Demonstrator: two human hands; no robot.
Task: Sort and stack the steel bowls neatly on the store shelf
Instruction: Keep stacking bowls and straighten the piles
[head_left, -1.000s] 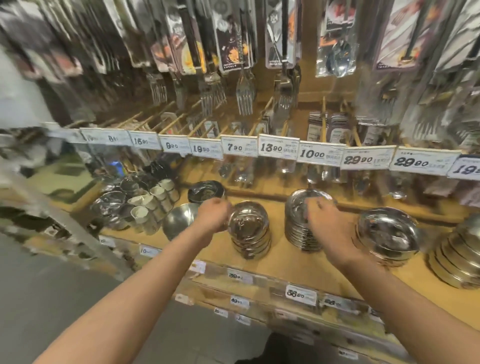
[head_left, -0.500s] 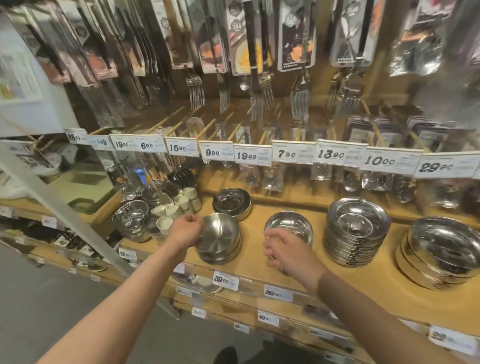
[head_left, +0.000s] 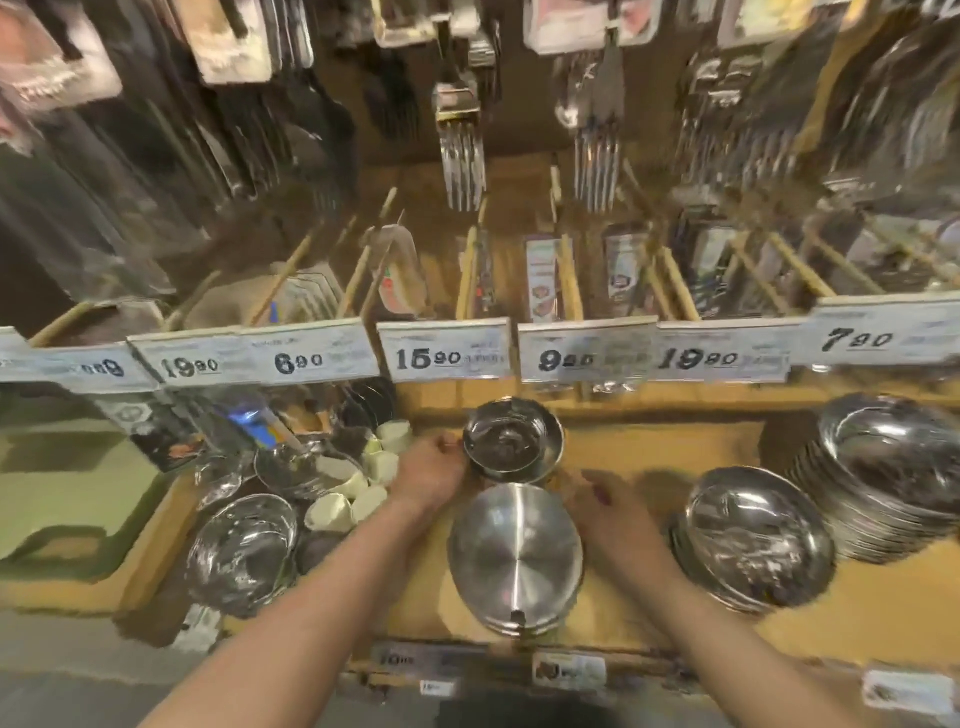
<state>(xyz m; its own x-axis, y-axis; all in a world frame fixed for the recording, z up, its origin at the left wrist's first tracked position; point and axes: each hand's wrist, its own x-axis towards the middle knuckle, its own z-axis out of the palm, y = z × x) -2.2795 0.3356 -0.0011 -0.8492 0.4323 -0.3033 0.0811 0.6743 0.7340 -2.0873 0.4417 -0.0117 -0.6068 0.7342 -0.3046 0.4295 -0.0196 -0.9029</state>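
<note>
A small stack of steel bowls (head_left: 511, 439) stands open side up at the back of the wooden shelf (head_left: 649, 457). My left hand (head_left: 434, 470) grips its left rim with curled fingers. Just in front stands another stack (head_left: 514, 558) whose top bowl lies bottom up. My right hand (head_left: 613, 514) hovers beside the right edge of that upturned bowl, fingers loosely stretched toward the back stack and holding nothing. A wider bowl stack (head_left: 753, 540) sits to the right, and a tall pile of shallow steel dishes (head_left: 893, 478) lies beyond it.
On the left are a shiny bowl (head_left: 241, 553), several white cups (head_left: 353, 488) and more steelware. Price tags (head_left: 447, 356) line the upper shelf edge, with packaged forks (head_left: 460, 156) hanging above. The shelf's front lip carries labels (head_left: 569, 670).
The camera swung left and closer. My left hand left the upturned front stack and went back to the small rear stack. My right hand came left from the neighbouring bowl stack.
</note>
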